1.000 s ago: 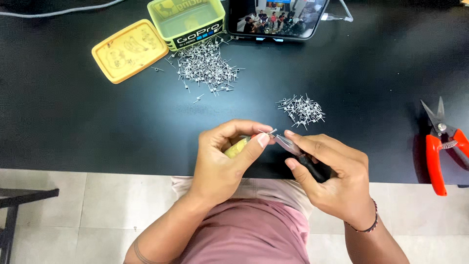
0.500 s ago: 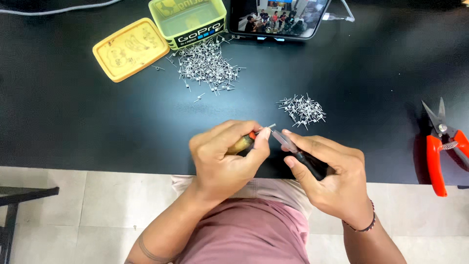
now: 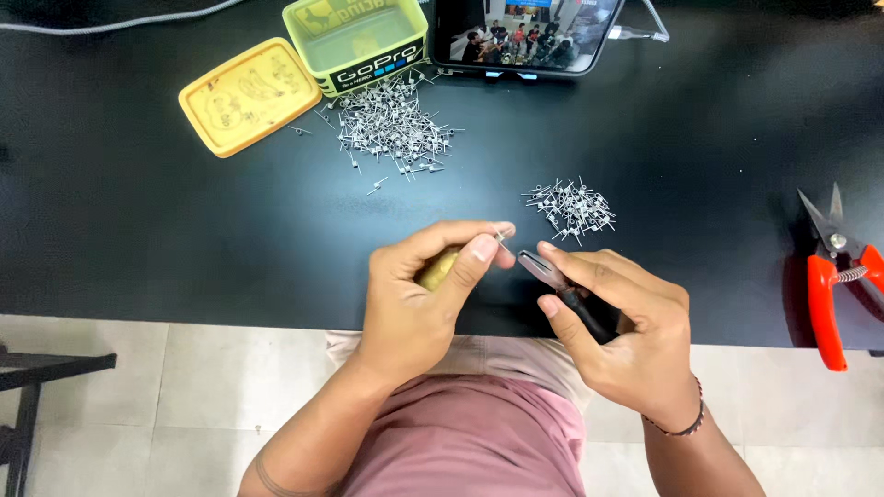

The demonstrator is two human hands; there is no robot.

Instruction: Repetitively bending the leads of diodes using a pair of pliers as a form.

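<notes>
My left hand [image 3: 419, 299] is closed around a yellowish tool handle [image 3: 438, 268], and its thumb and forefinger pinch a small metal wire coil [image 3: 503, 236] at the tip. Just right of it, my right hand [image 3: 626, 331] grips dark pliers [image 3: 564, 287] whose jaws point at the coil, a little apart from it. Both hands hover over the near edge of the black table [image 3: 184, 230]. A small heap of wire coils [image 3: 571, 208] lies just beyond my right hand. A larger heap of wire coils [image 3: 391, 124] lies farther back.
A green-yellow plastic box [image 3: 357, 41] and its yellow lid [image 3: 249, 95] sit at the back left. A phone [image 3: 525, 32] playing video stands behind. Red-handled snips [image 3: 836, 267] lie at the right edge. A light tiled floor [image 3: 138, 405] shows below.
My left hand has turned slightly, bringing the pinched coil up between its fingertips. The pliers' jaws stay close to the coil. The heaps have not moved.
</notes>
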